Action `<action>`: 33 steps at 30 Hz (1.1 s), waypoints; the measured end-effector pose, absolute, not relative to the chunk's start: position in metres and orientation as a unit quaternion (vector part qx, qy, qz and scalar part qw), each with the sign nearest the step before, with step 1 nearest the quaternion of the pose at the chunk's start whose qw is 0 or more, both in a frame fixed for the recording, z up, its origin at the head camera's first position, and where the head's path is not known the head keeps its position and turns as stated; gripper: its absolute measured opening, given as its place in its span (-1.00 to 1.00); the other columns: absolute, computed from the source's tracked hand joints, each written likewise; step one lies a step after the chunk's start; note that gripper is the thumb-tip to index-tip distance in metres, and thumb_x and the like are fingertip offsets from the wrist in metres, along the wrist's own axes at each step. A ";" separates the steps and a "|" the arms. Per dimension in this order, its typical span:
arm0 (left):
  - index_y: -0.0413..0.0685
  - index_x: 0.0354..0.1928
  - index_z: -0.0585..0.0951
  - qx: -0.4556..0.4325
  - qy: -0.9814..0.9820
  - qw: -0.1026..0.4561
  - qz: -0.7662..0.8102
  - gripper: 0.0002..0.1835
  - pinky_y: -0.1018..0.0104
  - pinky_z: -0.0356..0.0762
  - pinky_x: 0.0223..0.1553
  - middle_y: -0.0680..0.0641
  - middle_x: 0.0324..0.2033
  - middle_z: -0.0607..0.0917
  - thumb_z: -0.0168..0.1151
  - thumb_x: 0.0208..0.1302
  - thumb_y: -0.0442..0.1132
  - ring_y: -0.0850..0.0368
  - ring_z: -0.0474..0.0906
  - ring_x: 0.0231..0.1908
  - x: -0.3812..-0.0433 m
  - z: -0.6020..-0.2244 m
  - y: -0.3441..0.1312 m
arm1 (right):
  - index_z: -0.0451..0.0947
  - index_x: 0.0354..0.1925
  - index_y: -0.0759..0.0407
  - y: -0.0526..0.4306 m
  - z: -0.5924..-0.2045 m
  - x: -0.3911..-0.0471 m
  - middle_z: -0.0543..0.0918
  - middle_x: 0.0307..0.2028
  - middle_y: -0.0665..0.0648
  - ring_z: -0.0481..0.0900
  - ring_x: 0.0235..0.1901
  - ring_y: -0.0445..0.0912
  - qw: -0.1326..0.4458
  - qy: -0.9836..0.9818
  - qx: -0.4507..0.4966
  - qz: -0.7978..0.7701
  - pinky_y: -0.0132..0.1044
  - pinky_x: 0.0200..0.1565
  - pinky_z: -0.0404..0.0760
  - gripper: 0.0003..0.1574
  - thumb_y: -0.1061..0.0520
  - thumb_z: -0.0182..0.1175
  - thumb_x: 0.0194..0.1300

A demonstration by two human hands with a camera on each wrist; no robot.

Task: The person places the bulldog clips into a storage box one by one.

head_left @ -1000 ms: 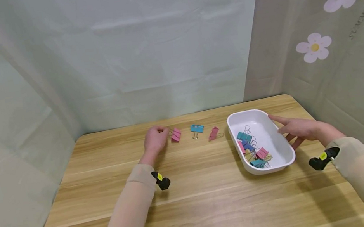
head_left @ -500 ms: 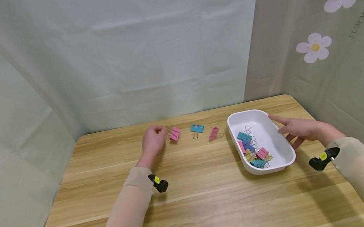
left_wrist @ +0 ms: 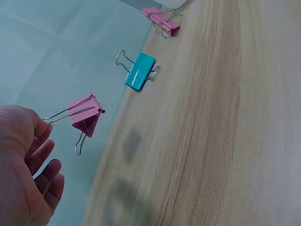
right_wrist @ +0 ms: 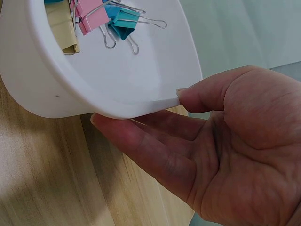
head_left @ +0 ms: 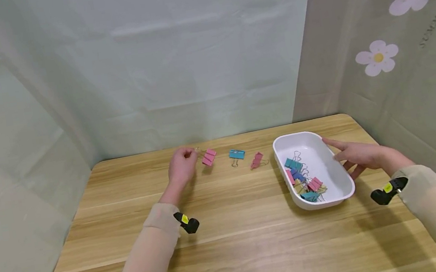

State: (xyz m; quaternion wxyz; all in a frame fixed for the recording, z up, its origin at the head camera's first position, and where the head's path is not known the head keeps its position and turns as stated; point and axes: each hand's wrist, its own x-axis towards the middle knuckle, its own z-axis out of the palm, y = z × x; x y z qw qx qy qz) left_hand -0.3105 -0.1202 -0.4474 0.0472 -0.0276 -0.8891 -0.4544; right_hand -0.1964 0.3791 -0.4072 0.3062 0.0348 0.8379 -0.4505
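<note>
In the head view, my left hand point(head_left: 181, 166) is over the far part of the wooden table. Its thumb and forefinger pinch one wire handle of a pink binder clip point(left_wrist: 83, 115); the other fingers are loosely bent. The clip hangs apart from the tabletop, with its second handle pointing down in the left wrist view. To its right lie a blue binder clip point(head_left: 236, 154) and another pink binder clip point(head_left: 257, 160). My right hand point(right_wrist: 244, 141) holds the white tray point(right_wrist: 70, 89) at its right side, thumb at the rim and fingers against the outer wall.
Several binder clips in teal, blue, pink and yellow, such as a teal clip point(head_left: 310, 197), lie in the tray's left and near part. Pale curtains point(head_left: 190, 65) stand behind the table point(head_left: 234, 246) and along both sides.
My left hand has drawn slightly left and away from me, raising the pink binder clip by its handle. The right hand and tray stay put.
</note>
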 end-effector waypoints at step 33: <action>-0.13 -0.09 0.67 -0.112 -0.846 0.115 -0.509 -0.74 0.00 0.54 0.02 -0.11 0.04 0.62 0.16 0.51 -0.08 -0.05 0.52 0.06 -0.296 -0.415 -0.111 | -0.48 0.63 -0.16 0.378 -0.404 -0.195 -0.13 0.51 0.55 0.55 0.13 0.32 0.303 0.841 0.032 -0.448 0.06 -0.11 0.73 0.01 0.07 -0.03 0.61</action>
